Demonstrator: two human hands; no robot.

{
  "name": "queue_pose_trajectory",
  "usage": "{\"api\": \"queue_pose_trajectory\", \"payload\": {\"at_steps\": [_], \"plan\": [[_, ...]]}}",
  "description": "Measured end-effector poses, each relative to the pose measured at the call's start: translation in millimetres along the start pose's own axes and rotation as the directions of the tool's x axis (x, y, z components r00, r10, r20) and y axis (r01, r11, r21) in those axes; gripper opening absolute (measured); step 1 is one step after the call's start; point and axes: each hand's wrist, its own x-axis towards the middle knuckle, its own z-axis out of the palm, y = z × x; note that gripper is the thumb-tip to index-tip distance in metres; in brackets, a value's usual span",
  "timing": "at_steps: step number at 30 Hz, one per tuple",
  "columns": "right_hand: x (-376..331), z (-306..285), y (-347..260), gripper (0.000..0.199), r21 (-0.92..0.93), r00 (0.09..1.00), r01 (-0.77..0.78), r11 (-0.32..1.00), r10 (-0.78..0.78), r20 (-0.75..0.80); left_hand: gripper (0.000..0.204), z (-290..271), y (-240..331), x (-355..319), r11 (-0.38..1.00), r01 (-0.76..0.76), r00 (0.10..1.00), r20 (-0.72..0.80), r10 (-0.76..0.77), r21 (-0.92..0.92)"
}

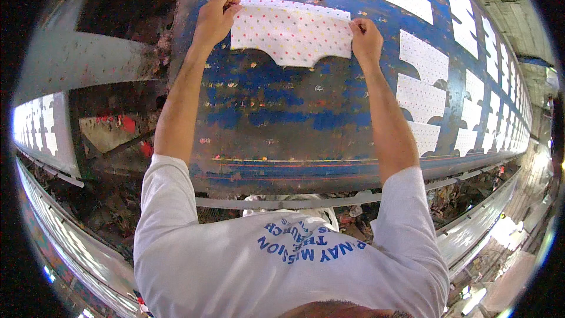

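**Dotted sheet held at both ends on the blue desk**

Sheet was white with small coloured dots, cut with a curved notch in its lower edge, and it lay flat near the far edge of the desk. The left hand had its grip closed on the sheet's upper left corner, fingers curled over the edge. The right hand had its grip closed on the right end, thumb and fingers pinching the edge. Both bare forearms stretched straight out from white short sleeves.

The desk was long, painted blue, worn and flecked with spots of colour. To the right, a row of cut pieces of the same dotted white stuff lay along it, overlapping one another and running off toward the far right. More white pieces showed at the left, on a separate surface.
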Motion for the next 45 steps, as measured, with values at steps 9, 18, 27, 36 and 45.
{"api": "queue_pose_trajectory", "payload": {"at_steps": [9, 18, 27, 36, 45], "plan": [[48, 35, 26, 0.022, -0.222, 0.991, 0.032, 0.975, -0.002, 0.132, 0.022, 53, -38, 41, 0.951, 0.088, 0.993, 0.049, -0.107, 0.295], [58, 39, 17, 0.022, -0.411, 0.974, 0.046, 0.910, 0.050, 0.219, 0.021, 57, -52, 64, 0.904, 0.092, 0.969, 0.170, -0.178, 0.419], [-99, 8, -31, 0.011, 0.223, 0.991, 0.120, 0.967, -0.104, -0.084, 0.011, 41, 86, -118, 0.965, -0.177, 0.977, 0.081, 0.196, -0.193], [-221, -187, 91, 0.020, 0.192, 0.890, -0.309, 0.932, 0.354, -0.288, 0.014, 44, 236, -271, 0.895, -0.104, 0.908, 0.327, 0.264, -0.434], [-269, -394, 211, 0.015, 0.018, 0.862, -0.355, 0.935, 0.335, -0.380, 0.011, 179, 331, -323, 0.848, 0.061, 0.793, 0.541, 0.280, -0.527]]}}
